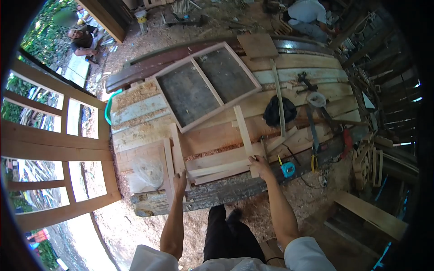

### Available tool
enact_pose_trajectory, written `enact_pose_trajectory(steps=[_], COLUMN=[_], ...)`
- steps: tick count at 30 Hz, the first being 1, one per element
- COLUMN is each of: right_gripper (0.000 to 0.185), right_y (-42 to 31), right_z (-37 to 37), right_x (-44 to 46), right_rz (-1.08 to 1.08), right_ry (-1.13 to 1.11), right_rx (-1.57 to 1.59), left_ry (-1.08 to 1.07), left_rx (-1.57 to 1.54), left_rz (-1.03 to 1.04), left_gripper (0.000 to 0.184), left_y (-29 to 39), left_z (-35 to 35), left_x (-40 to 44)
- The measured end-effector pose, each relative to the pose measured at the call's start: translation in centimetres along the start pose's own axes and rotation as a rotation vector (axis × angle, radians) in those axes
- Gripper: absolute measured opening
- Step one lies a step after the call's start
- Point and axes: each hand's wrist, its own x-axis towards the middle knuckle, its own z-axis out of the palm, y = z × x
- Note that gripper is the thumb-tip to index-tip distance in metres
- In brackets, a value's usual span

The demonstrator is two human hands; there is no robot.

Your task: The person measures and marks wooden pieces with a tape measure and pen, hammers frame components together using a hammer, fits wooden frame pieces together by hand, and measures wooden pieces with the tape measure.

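At the near edge of the plank workbench, my left hand is closed on the lower end of a pale wooden strip. My right hand grips the near end of another wooden strip, which points away from me. Between the hands, a wooden crosspiece runs from one strip toward the other; I cannot tell whether they are joined. Right of my right hand lies a blue tape measure with its yellow blade partly out. Left of my left hand, a clear plastic bag rests on a board.
A two-panel wooden frame lies farther back on the bench. Right of it are a black bag, a hand saw and a plastic cup. A large wooden frame stands at left. Two people are beyond the bench.
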Motion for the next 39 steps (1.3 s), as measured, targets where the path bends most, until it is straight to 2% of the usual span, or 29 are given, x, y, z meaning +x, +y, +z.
enact_pose_trajectory(steps=[2, 3, 5, 7, 8, 9, 10, 11, 12, 14, 16, 20, 23, 24, 26, 30, 33, 36, 39], right_gripper=[0.048, 0.048, 0.044, 0.039, 0.039, 0.041, 0.042, 0.043, 0.043, 0.045, 0.047, 0.045, 0.042, 0.042, 0.043, 0.044, 0.043, 0.044, 0.045], right_y=[0.7, -0.2, -3.1, -5.9, -5.5, -4.6, -5.0, -5.4, -5.5, -6.1, -8.3, -8.3, -9.0, -8.4, -8.4, -8.2, -8.5, -7.6, -6.7], right_z=[-0.3, 0.1, 0.8, 2.4, 2.3, 1.9, 2.6, 3.1, 3.1, 2.9, 3.0, 1.0, -1.3, -2.5, -4.3, -7.3, -9.0, -10.6, -11.9], right_x=[-0.4, -1.6, -5.7, -9.6, -10.0, -10.1, -10.9, -11.9, -13.0, -13.9, -15.8, -16.8, -16.5, -16.5, -18.1, -20.1, -22.3, -22.3, -22.0], right_rz=[-0.119, -0.146, -0.058, -0.206, -0.224, -0.24, -0.23, -0.217, -0.239, -0.248, -0.306, -0.396, -0.459, -0.484, -0.479, -0.475, -0.383, -0.449, -0.424], right_ry=[0.151, 0.143, 0.078, 0.177, 0.117, 0.047, 0.133, 0.219, 0.176, 0.142, 0.066, -0.006, -0.08, -0.114, -0.129, -0.112, -0.071, -0.104, -0.124], right_rx=[-0.064, -0.072, 0.116, 0.009, 0.055, 0.097, 0.052, 0.006, -0.013, -0.04, -0.06, -0.088, -0.035, -0.012, -0.045, -0.121, -0.139, -0.14, -0.136], left_ry=[-0.123, -0.114, -0.207, -0.207, -0.214, -0.128, -0.027, 0.002, 0.049, 0.072, 0.096, 0.051, -0.124, -0.216, -0.176, -0.14, 0.051, 0.103, 0.128], left_rx=[-0.448, -0.466, -0.774, -0.789, -0.79, -0.688, -0.579, -0.5, -0.523, -0.319, -0.41, -0.499, -0.958, -0.958, -1.085, -0.99, -0.936, -0.97, -0.96], left_rz=[-0.089, -0.069, 0.13, 0.096, 0.036, 0.243, 0.443, 0.317, 0.322, 0.371, 0.38, 0.427, 0.361, 0.422, 0.303, 0.278, 0.295, 0.292, 0.329], left_gripper=[0.049, 0.049, 0.038, 0.036, 0.034, 0.035, 0.036, 0.041, 0.041, 0.045, 0.044, 0.041, 0.035, 0.036, 0.042, 0.049, 0.05, 0.05, 0.05], left_y=[3.2, 2.2, -0.9, 2.0, 3.4, 3.4, 3.7, 7.4, 6.9, 6.2, 9.6, 7.3, 6.9, 6.5, 6.8, 4.8, 4.7, 5.7, 5.9], left_z=[-1.4, -1.5, -1.0, -3.2, -4.0, -4.4, -4.7, -7.2, -7.8, -8.7, -10.9, -9.9, -8.7, -8.5, -6.8, -2.9, -0.4, 0.9, 1.9], left_x=[-3.4, -3.4, -3.1, -6.2, -7.8, -8.9, -9.6, -12.6, -13.2, -13.2, -17.6, -21.1, -24.2, -25.6, -28.8, -31.9, -34.4, -36.3, -37.4])
